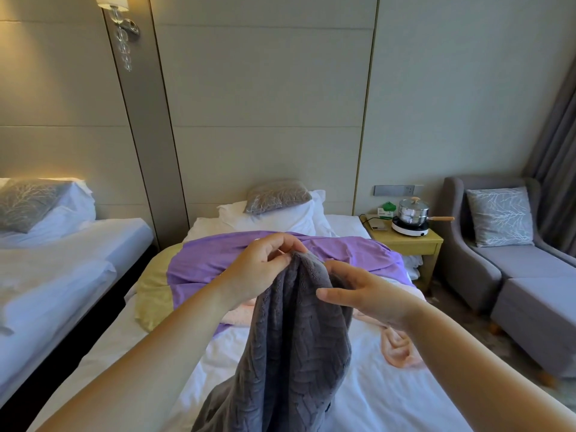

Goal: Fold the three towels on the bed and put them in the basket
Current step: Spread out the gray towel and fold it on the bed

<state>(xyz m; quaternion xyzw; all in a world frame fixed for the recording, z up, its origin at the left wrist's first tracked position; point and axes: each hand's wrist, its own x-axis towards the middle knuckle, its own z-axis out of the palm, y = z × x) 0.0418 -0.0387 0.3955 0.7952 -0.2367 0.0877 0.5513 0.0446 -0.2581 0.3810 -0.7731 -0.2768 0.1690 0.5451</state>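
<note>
- Grey towel (296, 338) hangs before us over the bed (389, 400); our left hand (265, 266) pinches its top, and our right hand (371, 294) rests open against its side.
- Pink towel (402, 350) lies at the bed's right edge; purple cloth (212, 266) spreads beyond.
- Nightstand (414, 241) and armchair (530, 269) stand right; second bed (62, 260) left.

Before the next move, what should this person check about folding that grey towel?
1. Left hand pinching grey towel at its top: ok.
2. Right hand gripping it: cannot tell.
3. Towel spread out: not ok, it hangs bunched.
4. Pink towel folded: not ok, it lies crumpled on the bed.
5. Basket in view: not ok.
</note>
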